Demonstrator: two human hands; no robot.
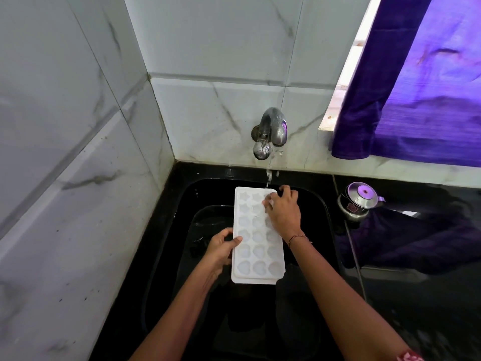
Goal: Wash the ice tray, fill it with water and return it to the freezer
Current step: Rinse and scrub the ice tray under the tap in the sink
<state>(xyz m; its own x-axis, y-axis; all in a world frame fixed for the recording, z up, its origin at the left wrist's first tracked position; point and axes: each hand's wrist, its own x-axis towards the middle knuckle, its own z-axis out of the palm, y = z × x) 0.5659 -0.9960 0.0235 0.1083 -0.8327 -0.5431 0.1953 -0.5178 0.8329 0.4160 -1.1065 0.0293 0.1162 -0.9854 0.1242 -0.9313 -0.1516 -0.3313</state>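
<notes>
White plastic ice tray [256, 246] held flat over the black sink [321, 204], far end under the thin stream [268, 177] from the chrome wall tap [273, 127] — three columns of moulded star and heart cavities, matte, translucent. Left hand [221, 250] gripping the left rim: thumb on top, fingers curled beneath. Right hand [283, 212] at the far right corner — fingers bent, close together, clasping cavities and rim. Polished steel pot [360, 200] on the glossy black table, beside the sink.
</notes>
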